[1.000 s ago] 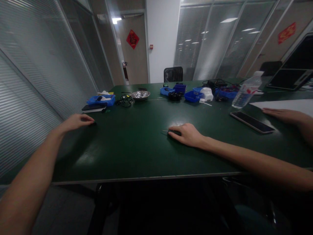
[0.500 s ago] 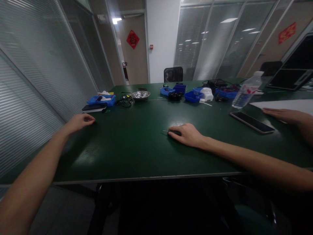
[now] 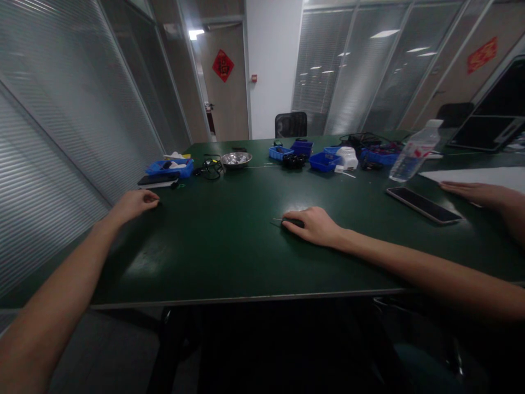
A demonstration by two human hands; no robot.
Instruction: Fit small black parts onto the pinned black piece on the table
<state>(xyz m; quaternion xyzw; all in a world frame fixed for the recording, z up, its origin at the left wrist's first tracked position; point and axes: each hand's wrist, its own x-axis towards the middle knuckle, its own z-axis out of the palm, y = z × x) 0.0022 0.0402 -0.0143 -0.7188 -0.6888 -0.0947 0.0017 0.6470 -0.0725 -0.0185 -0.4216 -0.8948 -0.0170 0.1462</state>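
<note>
Resting on the green table [image 3: 213,246], my right hand [image 3: 315,225] has its fingers closed around something thin. A slim metal rod [image 3: 277,219] sticks out leftward past the fingertips, with a dark line below it; the rest is hidden in the hand, so its kind is unclear. My left hand [image 3: 133,207] lies at the table's left side, thumb and fingers pinched together. A tiny dark spot shows at its fingertips, too small to name. Just beyond this hand is a dark flat notebook-like item [image 3: 158,179].
Another person's hand [image 3: 476,194] rests on white paper [image 3: 484,176] at right, near a phone [image 3: 424,205] and a water bottle [image 3: 416,150]. Farther back stand blue trays [image 3: 324,162], a metal bowl [image 3: 236,159], black cables [image 3: 210,168] and a left blue tray [image 3: 184,168].
</note>
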